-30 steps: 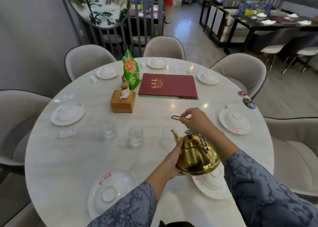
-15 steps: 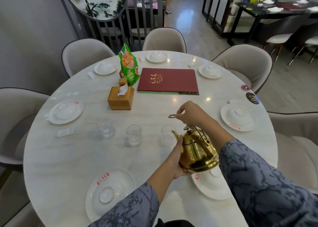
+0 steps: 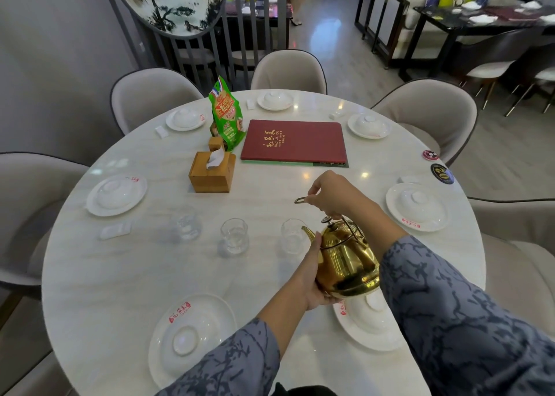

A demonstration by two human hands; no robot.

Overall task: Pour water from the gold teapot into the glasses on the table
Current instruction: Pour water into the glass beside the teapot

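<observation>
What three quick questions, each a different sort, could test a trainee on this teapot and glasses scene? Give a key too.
1. True or false: the shiny gold metal teapot stands on the round white marble table.
2. How many clear drinking glasses stand in the row in front of the teapot?
3. Which glass is nearest the spout: A left, B middle, C right?

Key
1. False. It is held up: the right hand grips the wire handle, and the left hand steadies the body.
2. Three.
3. C.
</observation>
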